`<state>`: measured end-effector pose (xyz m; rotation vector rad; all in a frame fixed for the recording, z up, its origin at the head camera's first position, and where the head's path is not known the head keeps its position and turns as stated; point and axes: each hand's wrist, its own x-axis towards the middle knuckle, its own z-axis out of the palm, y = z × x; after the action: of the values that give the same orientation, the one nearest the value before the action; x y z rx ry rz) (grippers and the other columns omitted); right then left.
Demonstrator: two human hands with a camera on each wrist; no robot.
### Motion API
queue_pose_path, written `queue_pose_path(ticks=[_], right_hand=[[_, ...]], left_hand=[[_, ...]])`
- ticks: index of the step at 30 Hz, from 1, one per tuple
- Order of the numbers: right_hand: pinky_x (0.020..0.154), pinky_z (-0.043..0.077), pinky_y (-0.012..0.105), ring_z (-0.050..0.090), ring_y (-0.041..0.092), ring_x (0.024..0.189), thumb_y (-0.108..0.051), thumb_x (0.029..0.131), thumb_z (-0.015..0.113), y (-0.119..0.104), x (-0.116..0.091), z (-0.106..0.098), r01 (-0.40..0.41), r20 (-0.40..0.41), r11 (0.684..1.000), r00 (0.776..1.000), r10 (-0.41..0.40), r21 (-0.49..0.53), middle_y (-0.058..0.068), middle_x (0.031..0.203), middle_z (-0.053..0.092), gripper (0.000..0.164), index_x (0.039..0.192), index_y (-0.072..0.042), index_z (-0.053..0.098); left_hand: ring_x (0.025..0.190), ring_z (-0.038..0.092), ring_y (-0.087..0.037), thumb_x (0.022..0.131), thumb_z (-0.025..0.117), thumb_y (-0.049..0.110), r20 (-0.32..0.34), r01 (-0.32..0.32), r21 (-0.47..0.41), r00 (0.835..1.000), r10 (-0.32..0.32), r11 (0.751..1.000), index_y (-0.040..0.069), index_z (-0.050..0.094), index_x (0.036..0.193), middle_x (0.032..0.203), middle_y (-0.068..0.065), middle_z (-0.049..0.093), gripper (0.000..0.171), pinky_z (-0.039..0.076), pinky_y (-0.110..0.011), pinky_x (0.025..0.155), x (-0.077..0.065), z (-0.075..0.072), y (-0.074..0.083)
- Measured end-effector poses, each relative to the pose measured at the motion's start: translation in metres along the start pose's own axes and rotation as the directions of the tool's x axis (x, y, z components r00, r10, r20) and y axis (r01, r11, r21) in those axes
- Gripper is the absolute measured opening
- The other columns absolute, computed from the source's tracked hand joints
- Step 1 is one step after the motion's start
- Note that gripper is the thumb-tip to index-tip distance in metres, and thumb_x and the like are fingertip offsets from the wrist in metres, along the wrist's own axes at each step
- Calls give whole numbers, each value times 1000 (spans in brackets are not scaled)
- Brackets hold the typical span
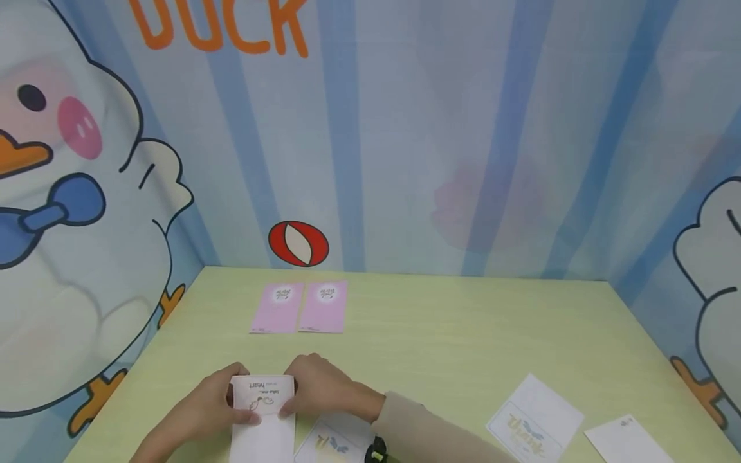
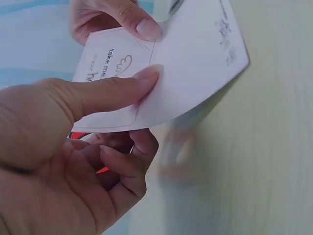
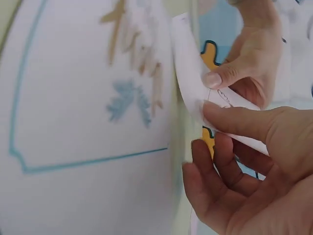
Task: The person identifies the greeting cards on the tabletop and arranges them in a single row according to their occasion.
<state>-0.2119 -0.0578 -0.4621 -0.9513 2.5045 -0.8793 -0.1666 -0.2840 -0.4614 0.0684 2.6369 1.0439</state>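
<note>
A white card [image 1: 263,440] with small printed words and a heart-like drawing is held up by both hands near the table's front edge. My left hand [image 1: 205,405] pinches its left side, thumb on the printed face and fingers behind. On the opposite side, my right hand [image 1: 321,386] pinches it the same way. In the left wrist view the card [image 2: 190,73] bends in a gentle curve between the thumbs. Close beneath the right wrist lies another white card [image 1: 336,444] with gold and blue print, partly covered by the held one.
Two pink cards, a left one [image 1: 276,315] and a right one [image 1: 323,315], lie side by side toward the back of the pale yellow table [image 1: 440,347]. At front right are a gold-and-blue printed card [image 1: 550,408] and a mostly plain white card [image 1: 628,442]. A duck-print curtain [image 1: 399,141] stands behind.
</note>
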Motion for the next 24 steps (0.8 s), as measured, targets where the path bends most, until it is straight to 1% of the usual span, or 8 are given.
queue_pose_path(ticks=[2, 4, 7, 9, 11, 14, 19, 24], right_hand=[[50, 42, 16, 51, 2, 50, -18, 81, 90, 4, 0, -5, -7, -10, 995, 1000, 8, 104, -11, 61, 65, 13, 83, -13, 79], [50, 43, 17, 55, 4, 51, -17, 80, 91, 7, 0, -10, -31, -12, 976, 999, 34, 217, -7, 62, 68, 12, 83, -12, 79], [52, 52, 20, 65, 10, 54, -13, 82, 89, 10, -1, -16, -78, 2, 924, 997, 83, 374, -2, 67, 74, 11, 88, -10, 80], [56, 59, 25, 71, 14, 59, -7, 83, 87, 11, -2, -19, -102, 18, 876, 994, 106, 471, 2, 71, 76, 11, 92, -8, 80], [61, 63, 30, 75, 17, 64, -2, 84, 86, 12, -3, -22, -112, 23, 832, 993, 119, 543, 3, 76, 77, 13, 94, -7, 79], [67, 65, 35, 77, 21, 70, 2, 85, 83, 13, -3, -28, -112, 15, 780, 991, 131, 615, 5, 80, 78, 14, 95, -5, 77], [72, 66, 39, 78, 22, 72, 1, 86, 83, 19, -6, -38, -80, -45, 731, 988, 150, 678, 8, 83, 78, 12, 96, -2, 77], [80, 66, 47, 79, 23, 73, -3, 84, 85, 27, -7, -48, -43, -116, 684, 976, 186, 728, 10, 85, 79, 14, 95, 0, 76]], left_hand=[[82, 61, -17, 80, 92, 20, 15, 4, -52, 1000, -3, 999, 2, 56, 118, 95, -3, 71, 56, 48, -24, 67, 1, -3, 0], [85, 65, -17, 83, 90, 21, 28, 5, -112, 1000, -2, 994, -1, 56, 126, 99, -5, 74, 60, 51, -24, 69, 1, -5, 1], [89, 70, -18, 88, 86, 20, 24, -10, -193, 1000, 15, 981, -7, 52, 136, 105, -11, 78, 65, 55, -24, 71, 2, -8, 3], [91, 73, -18, 91, 83, 19, 7, -39, -230, 999, 42, 972, -11, 51, 138, 110, -15, 79, 64, 57, -25, 73, 3, -10, 5], [92, 73, -16, 93, 81, 19, -21, -44, -246, 999, 40, 968, -12, 53, 138, 111, -15, 79, 63, 57, -25, 74, 4, -12, 8], [93, 73, -15, 95, 79, 18, -42, -46, -284, 999, 35, 958, -12, 54, 138, 114, -17, 79, 58, 59, -25, 76, 5, -15, 13], [97, 74, -16, 99, 72, 14, -61, -49, -380, 998, 28, 924, -12, 53, 141, 124, -20, 75, 54, 63, -29, 79, 9, -21, 22], [98, 76, -16, 100, 71, 12, -101, -55, -447, 995, 11, 893, -14, 54, 142, 125, -21, 75, 52, 65, -32, 82, 18, -24, 31]])
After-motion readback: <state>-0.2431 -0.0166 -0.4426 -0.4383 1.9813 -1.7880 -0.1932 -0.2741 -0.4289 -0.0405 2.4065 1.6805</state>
